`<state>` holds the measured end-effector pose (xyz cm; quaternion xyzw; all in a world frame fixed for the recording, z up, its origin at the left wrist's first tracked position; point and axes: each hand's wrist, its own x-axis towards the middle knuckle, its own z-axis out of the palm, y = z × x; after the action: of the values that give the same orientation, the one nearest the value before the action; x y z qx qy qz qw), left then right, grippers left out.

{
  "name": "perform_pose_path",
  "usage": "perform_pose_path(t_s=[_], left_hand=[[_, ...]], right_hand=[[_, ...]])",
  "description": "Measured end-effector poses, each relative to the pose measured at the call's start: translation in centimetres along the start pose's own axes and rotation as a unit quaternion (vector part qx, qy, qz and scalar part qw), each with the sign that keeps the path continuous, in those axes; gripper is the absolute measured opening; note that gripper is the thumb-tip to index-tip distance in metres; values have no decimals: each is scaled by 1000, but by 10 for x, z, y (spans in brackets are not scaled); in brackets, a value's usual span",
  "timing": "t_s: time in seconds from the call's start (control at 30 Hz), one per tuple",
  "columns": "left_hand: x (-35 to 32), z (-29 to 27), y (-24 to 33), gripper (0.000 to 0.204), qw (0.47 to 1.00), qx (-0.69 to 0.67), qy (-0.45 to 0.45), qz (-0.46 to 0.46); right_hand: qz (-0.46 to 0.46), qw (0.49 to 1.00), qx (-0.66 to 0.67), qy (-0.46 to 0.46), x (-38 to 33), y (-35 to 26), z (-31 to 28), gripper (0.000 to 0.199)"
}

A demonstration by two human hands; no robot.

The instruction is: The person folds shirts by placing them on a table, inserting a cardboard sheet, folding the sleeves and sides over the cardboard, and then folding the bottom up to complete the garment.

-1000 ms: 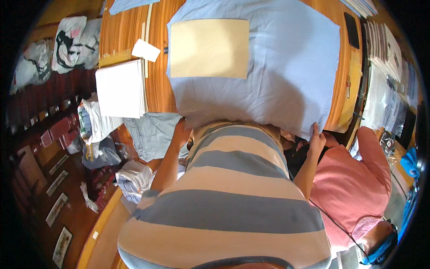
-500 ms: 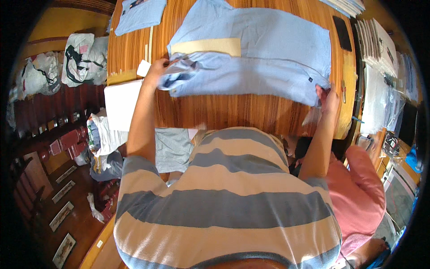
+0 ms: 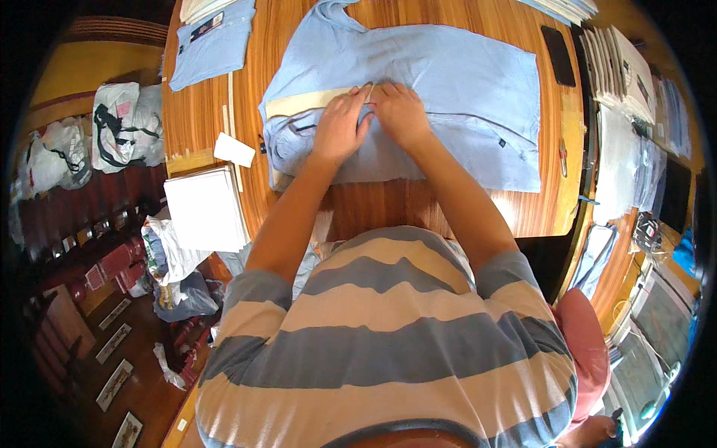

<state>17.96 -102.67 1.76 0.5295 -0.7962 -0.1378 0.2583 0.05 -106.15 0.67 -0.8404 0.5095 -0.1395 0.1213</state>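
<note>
A light blue shirt [image 3: 478, 82] lies spread across the wooden table, its near side folded over. A pale yellow strip of card or board [image 3: 295, 103] rests on it at the left and runs under my hands. My left hand [image 3: 342, 127] lies on the fold and the strip, thumb apart from the fingers. Close beside it, my right hand [image 3: 401, 113] rests palm down on the shirt, fingers stretched forward. The fingertips of both hands nearly meet at the strip's right end. Whether they pinch its edge is hidden.
A folded blue shirt [image 3: 216, 45] lies at the far left. Nearer are a white card [image 3: 234, 150] and a stack of white sheets [image 3: 205, 209]. A black phone [image 3: 558, 57] and a small cutter-like tool [image 3: 563, 157] lie at the right. A co-worker's red sleeve [image 3: 582, 343] shows behind.
Both hands have moved from the shirt's left and right ends to its middle. They have let go of the near edge, which now lies flatter. The co-worker has shifted back.
</note>
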Motion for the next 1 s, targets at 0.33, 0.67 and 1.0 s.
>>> perform_pose_path(t_s=[0.33, 0.67, 1.0], left_hand=[[20, 15, -23, 32, 994, 32, 94, 49], [21, 0, -10, 25, 997, 64, 27, 40], [-20, -15, 27, 62, 973, 129, -176, 70]], right_hand=[[197, 974, 83, -76, -151, 226, -136, 32], [342, 870, -214, 282, -161, 179, -86, 26], [257, 953, -129, 95, -177, 162, -75, 68]])
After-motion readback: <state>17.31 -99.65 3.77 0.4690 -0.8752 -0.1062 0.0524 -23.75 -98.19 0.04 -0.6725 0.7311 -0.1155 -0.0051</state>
